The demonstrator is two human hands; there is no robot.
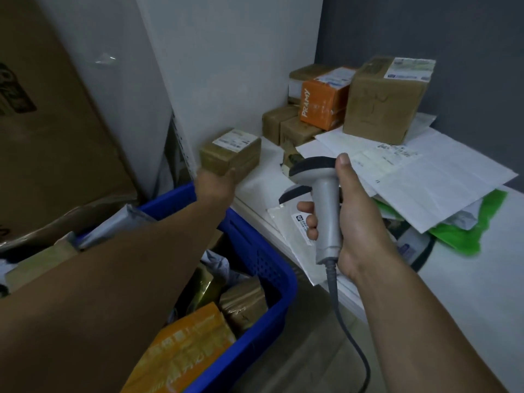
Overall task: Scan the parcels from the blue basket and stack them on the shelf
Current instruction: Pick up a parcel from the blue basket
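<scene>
The left hand (215, 184) grips a small box (231, 154) over the shelf (255, 180), the right hand (354, 214) is closed on the scanner (323, 199). Beyond both, several boxes (354, 100) stand stacked; below the left arm the basket (263, 259) holds many more, so I judge plenty remains.

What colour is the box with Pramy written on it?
Orange, with white lettering; the box shows in the head view.
</scene>
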